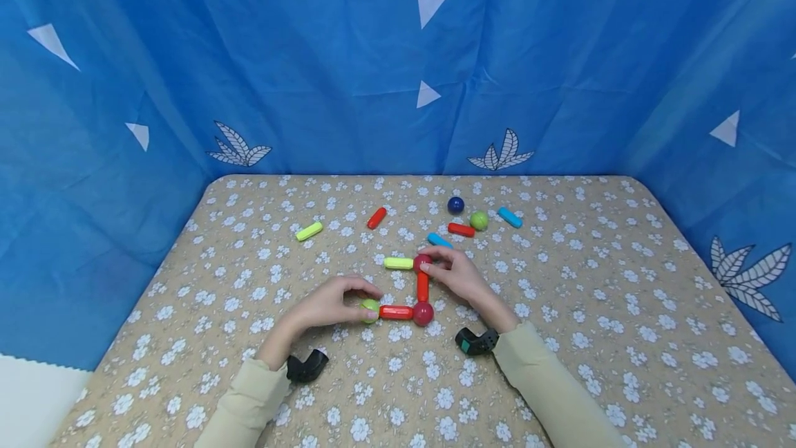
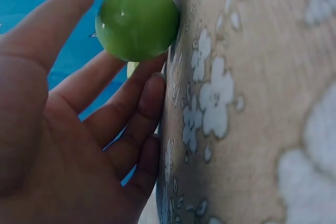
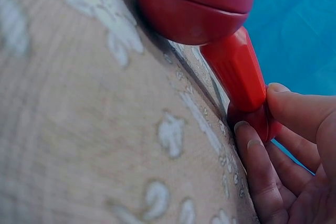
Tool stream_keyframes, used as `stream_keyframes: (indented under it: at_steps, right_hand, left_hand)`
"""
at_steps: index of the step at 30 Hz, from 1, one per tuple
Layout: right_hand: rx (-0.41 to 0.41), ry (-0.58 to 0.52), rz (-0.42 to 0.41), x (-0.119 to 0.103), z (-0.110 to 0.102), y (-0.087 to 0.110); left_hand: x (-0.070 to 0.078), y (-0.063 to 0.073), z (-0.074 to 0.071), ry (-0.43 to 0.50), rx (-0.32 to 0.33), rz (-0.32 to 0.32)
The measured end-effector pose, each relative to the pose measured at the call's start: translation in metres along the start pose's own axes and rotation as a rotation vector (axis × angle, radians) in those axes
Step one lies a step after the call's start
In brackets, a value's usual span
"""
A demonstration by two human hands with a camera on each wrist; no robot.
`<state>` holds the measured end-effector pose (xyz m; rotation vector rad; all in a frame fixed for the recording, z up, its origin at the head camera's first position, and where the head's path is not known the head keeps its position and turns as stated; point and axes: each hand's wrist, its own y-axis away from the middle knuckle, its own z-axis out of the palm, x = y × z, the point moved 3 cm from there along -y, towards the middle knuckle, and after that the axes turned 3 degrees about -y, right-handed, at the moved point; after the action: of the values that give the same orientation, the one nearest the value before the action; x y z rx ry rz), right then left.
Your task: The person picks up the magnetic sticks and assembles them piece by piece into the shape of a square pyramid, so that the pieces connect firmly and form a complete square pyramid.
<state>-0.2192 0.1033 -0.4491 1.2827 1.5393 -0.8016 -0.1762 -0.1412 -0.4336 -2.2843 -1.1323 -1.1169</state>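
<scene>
A joined chain of toy rods and balls lies on the table. It runs from a yellow-green rod (image 1: 399, 263) to the far red ball (image 1: 421, 263), down a red rod (image 1: 423, 287) to the near red ball (image 1: 423, 314), then along another red rod (image 1: 396, 312) to a green ball (image 1: 370, 310). My left hand (image 1: 329, 304) is loosely around that green ball (image 2: 137, 22), its thumb apart from the ball in the left wrist view. Thumb and fingers of my right hand (image 1: 459, 274) pinch the far red ball (image 3: 252, 121), partly hiding it.
Beyond the chain lie a blue rod (image 1: 439, 240) near my right hand, a red rod (image 1: 461, 229), a green ball (image 1: 479, 220), a dark blue ball (image 1: 456, 205) and another blue rod (image 1: 510, 218). Farther left are a red rod (image 1: 376, 218) and a yellow-green rod (image 1: 309, 231).
</scene>
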Motion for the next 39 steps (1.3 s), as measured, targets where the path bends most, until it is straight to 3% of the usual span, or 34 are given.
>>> stream_keyframes:
  at_steps: [10, 15, 18, 21, 24, 27, 30, 32, 35, 39]
  right_hand:
    - [0.000, 0.007, -0.001, -0.001, -0.001, 0.000]
    - [-0.006, 0.004, -0.012, -0.001, -0.003, -0.001]
    - [0.004, 0.000, 0.004, 0.001, -0.004, 0.000]
    - [0.012, -0.005, 0.006, 0.002, -0.003, 0.001]
    - [0.008, -0.014, -0.014, 0.003, 0.001, 0.002]
    - [0.000, -0.025, -0.028, 0.005, 0.002, 0.003]
    - [-0.009, -0.032, -0.047, 0.006, 0.003, 0.004]
    - [-0.015, -0.029, -0.061, 0.005, 0.004, 0.004]
    - [-0.019, -0.018, -0.077, 0.004, 0.004, 0.004]
    - [-0.017, -0.005, -0.087, 0.003, 0.002, 0.002]
  left_hand:
    - [-0.001, -0.001, -0.001, -0.012, -0.033, 0.012]
    - [0.001, -0.019, -0.022, 0.072, -0.095, 0.011]
    - [0.001, -0.047, -0.046, 0.098, -0.057, -0.012]
    - [0.004, -0.083, -0.068, 0.120, 0.037, -0.050]
    - [0.010, -0.120, -0.079, 0.171, 0.097, -0.077]
    - [0.019, -0.160, -0.075, 0.214, 0.110, -0.079]
    - [0.029, -0.196, -0.063, 0.247, 0.079, -0.051]
    - [0.035, -0.214, -0.054, 0.211, 0.048, -0.042]
    - [0.039, -0.232, -0.040, 0.137, -0.035, -0.037]
    - [0.035, -0.245, -0.022, 0.039, -0.152, -0.033]
